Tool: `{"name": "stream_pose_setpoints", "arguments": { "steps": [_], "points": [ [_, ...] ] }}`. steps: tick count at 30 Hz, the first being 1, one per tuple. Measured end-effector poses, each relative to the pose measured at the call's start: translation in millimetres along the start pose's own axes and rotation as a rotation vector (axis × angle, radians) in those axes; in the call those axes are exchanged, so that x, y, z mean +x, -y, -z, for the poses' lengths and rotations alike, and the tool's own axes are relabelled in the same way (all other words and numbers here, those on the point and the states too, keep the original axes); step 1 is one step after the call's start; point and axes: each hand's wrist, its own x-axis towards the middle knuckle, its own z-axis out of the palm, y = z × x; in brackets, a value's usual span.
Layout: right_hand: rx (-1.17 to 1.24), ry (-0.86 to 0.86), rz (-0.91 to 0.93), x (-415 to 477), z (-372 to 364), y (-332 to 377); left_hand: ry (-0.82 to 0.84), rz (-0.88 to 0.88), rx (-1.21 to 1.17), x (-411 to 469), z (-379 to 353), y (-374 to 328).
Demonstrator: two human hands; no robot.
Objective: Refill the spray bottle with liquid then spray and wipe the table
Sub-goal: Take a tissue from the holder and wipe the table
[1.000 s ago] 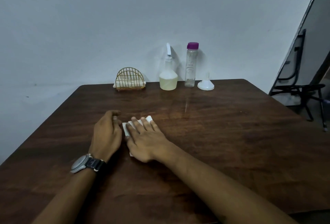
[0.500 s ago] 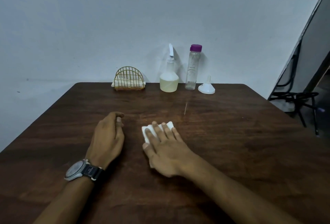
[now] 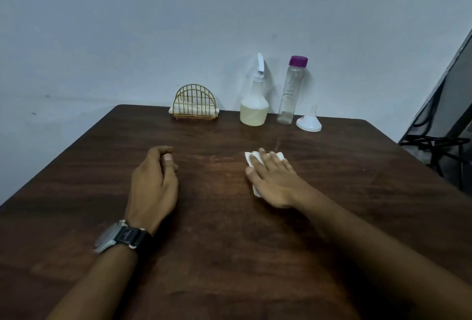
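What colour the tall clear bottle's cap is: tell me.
Purple cap on the clear bottle, seen best in the head view.

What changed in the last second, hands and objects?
The right hand, flat on the white tissue, slid it to the person's right across the table, away from the left hand. Nothing was grasped or released. The left hand stayed resting on the table, loosely curled and holding nothing. The spray bottle, clear bottle, funnel and napkin holder stayed at the far edge.
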Motion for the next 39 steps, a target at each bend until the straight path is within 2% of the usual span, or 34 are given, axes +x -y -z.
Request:
{"name": "stream_pose_setpoints", "arguments": {
  "steps": [4, 8, 12, 15, 20, 22, 24, 26, 29, 31, 34, 37, 39],
  "points": [
    [-0.026, -0.013, 0.029, -29.6, -21.0, 44.5, -0.013, -0.041, 0.000, -0.5, -2.1, -2.0],
    [0.002, -0.013, 0.143, 21.0, -17.3, 83.2, -0.042, -0.015, 0.005, -1.4, -1.6, -2.2],
    [-0.065, -0.021, 0.158, 60.1, 2.0, 61.6, -0.037, 0.005, 0.011, -2.0, 2.0, -0.6],
    [-0.127, -0.056, 0.023, 65.8, 14.1, -5.4, -0.030, 0.020, -0.003, -1.9, 3.3, 1.4],
    [-0.110, -0.070, -0.406, 12.8, 34.9, -156.6, -0.003, 0.014, -0.048, -2.0, 1.9, -1.6],
    [-0.030, -0.071, -0.526, -14.6, 38.8, -178.7, 0.000, -0.002, -0.059, -2.4, 0.9, -3.6],
    [-0.044, -0.067, -0.553, -20.8, 38.2, -170.1, 0.012, -0.029, -0.053, -3.2, -0.7, -5.9],
    [-0.135, -0.077, -0.476, -13.0, 36.6, -134.2, 0.034, -0.067, -0.031, -3.7, -2.6, -8.1],
    [-0.245, -0.138, -0.195, 8.1, 19.7, -55.6, 0.081, -0.140, 0.015, -6.6, -3.8, -9.6],
    [-0.139, -0.137, -0.060, 18.6, 1.2, -1.5, 0.105, -0.168, 0.033, -7.8, -3.8, -8.7],
    [0.008, -0.044, 0.059, 13.4, -17.9, 60.1, 0.103, -0.193, 0.046, -8.1, -3.6, -8.1],
    [0.032, -0.053, 0.211, -20.6, -27.7, 76.2, 0.059, -0.194, 0.013, -10.1, -1.7, -9.6],
    [0.056, -0.046, 0.259, -44.6, -30.2, 62.1, 0.042, -0.193, 0.010, -11.8, 0.8, -9.3]
  ]
}}
